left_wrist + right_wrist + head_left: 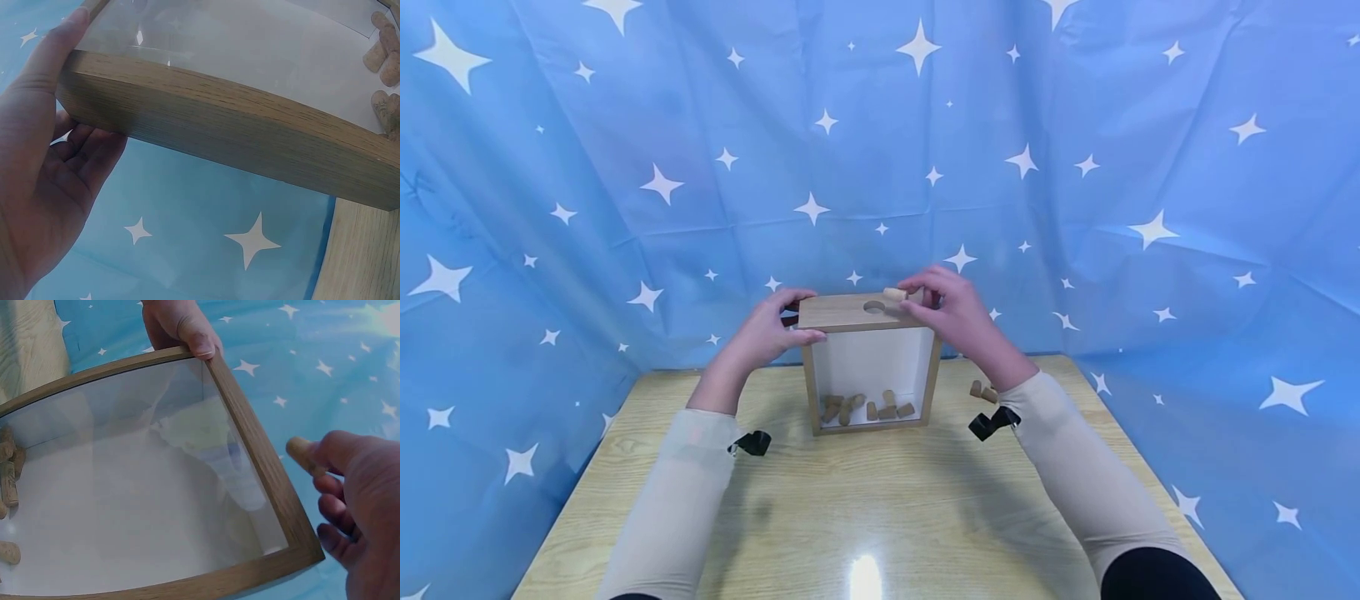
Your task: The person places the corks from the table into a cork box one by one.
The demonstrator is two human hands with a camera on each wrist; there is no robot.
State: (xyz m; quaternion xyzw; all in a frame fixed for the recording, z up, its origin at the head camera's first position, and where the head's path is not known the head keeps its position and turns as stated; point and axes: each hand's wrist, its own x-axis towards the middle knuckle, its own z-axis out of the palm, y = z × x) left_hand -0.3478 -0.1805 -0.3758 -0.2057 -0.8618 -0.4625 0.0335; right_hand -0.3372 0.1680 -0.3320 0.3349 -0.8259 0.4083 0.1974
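A wooden shadow box (838, 314) with a clear front stands upright on the table, a round hole (874, 307) in its top. Several corks (887, 412) lie at the bottom inside. My left hand (771, 325) grips the box's upper left corner, thumb on the front edge and fingers behind; the left wrist view shows this hand (75, 169) against the wooden side (237, 134). Between thumb and fingers my right hand (953, 307) pinches a cork (895, 294) just above the top, right of the hole. In the right wrist view the cork (301, 452) is apart from the frame (262, 456).
A few loose corks (976, 388) lie on the wooden table (805, 500) to the right of the box, partly hidden by the right wrist. Behind the table hangs a blue curtain (880, 167) with white stars. Black straps are on both wrists.
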